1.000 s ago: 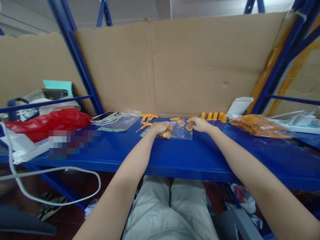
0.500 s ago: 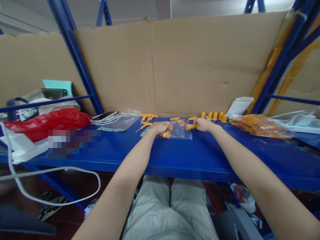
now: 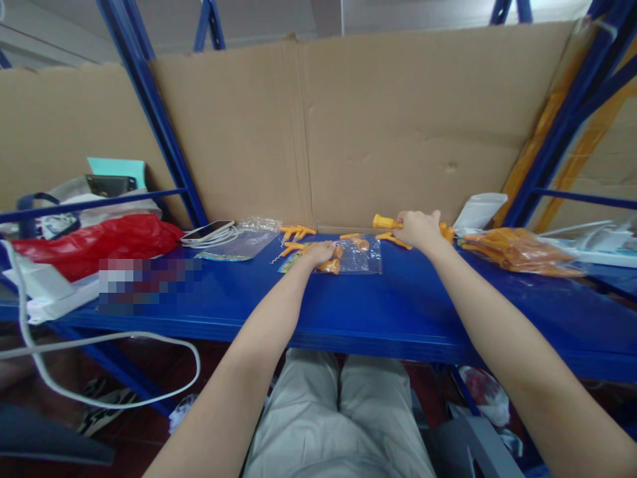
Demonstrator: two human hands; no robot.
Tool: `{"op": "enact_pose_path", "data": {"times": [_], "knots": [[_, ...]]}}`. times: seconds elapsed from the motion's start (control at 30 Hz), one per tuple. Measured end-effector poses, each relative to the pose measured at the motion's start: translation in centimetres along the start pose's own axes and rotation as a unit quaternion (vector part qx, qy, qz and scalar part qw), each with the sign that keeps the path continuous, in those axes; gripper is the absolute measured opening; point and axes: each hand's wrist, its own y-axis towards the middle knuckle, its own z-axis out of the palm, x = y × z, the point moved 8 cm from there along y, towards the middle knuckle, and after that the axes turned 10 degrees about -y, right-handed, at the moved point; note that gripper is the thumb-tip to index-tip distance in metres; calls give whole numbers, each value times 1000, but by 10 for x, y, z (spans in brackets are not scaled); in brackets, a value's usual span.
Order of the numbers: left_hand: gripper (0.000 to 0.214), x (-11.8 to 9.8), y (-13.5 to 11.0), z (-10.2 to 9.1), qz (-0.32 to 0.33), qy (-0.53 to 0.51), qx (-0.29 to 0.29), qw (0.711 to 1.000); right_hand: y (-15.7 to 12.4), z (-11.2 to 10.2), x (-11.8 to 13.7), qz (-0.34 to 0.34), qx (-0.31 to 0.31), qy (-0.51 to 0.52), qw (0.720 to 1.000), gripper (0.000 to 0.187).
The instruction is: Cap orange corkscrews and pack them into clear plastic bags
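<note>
My left hand [image 3: 319,253] rests closed on a clear plastic bag [image 3: 359,257] with small orange plastic parts [image 3: 331,266] on the blue shelf [image 3: 348,305], fingers curled over one orange piece. My right hand [image 3: 419,228] is lifted toward the cardboard back wall and grips an orange cylindrical handle [image 3: 384,222] that sticks out to its left. It hovers over a row of orange caps [image 3: 448,232], mostly hidden behind it. More orange pieces [image 3: 294,234] lie left of the bag.
A phone with a white cable [image 3: 209,232] and another clear bag [image 3: 243,242] lie at the left, then a red bag [image 3: 89,242]. Bagged orange parts [image 3: 517,251] and a white pouch [image 3: 478,209] sit at the right. Cardboard [image 3: 398,133] backs the shelf, with blue uprights [image 3: 159,133] at each side.
My right hand has lifted off the clear bag and moved back and to the right, carrying the orange handle up toward the row of caps. My left hand stays put.
</note>
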Motion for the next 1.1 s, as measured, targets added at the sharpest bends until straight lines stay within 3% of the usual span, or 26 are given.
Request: {"op": "enact_pose_path", "data": {"times": [0.13, 0.3, 0.63, 0.8, 1.1], "knots": [[55, 2, -2, -2, -14, 6, -3, 1000, -6, 9, 6, -26, 78, -40, 996, 32], [54, 4, 1, -1, -8, 14, -9, 1000, -15, 23, 33, -136, 146, -17, 980, 30], [53, 5, 4, 2, -2, 10, -4, 1000, -14, 34, 61, -167, 62, 11, 984, 28], [53, -8, 2, 2, 18, -23, -5, 1000, -16, 26, 68, -180, 25, 17, 983, 31], [48, -18, -4, -13, 23, -57, -80, 995, -20, 21, 67, -178, 32, -5, 984, 31]]}}
